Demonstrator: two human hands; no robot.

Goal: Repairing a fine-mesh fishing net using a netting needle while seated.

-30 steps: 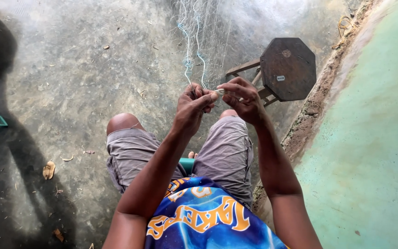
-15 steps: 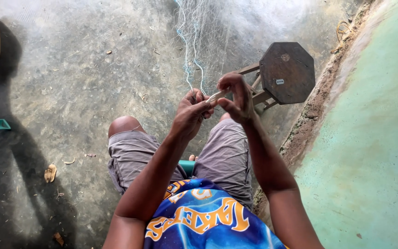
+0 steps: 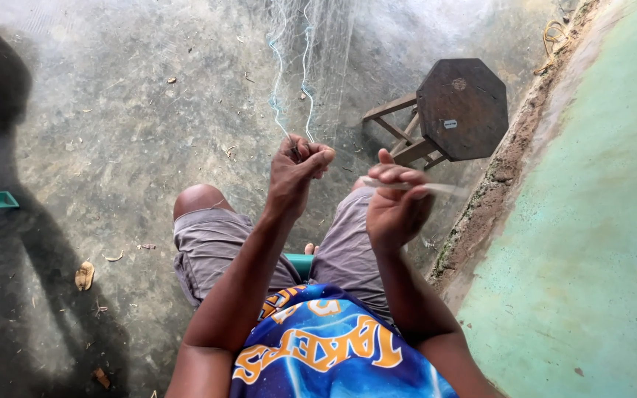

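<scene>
Netting (image 3: 311, 51) hung pale and fine above the knees, pinched at its lower edge.
Left hand (image 3: 296, 169) was closed on the mesh strands; right hand (image 3: 396, 203) gripped a thin pale netting needle (image 3: 407, 186), beside a dark octagonal stool (image 3: 460, 109) bearing a small white sticker.

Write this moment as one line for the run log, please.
left hand: pinches fishing net | right hand: holds flat netting needle | hands apart | wooden stool beside right knee
</scene>
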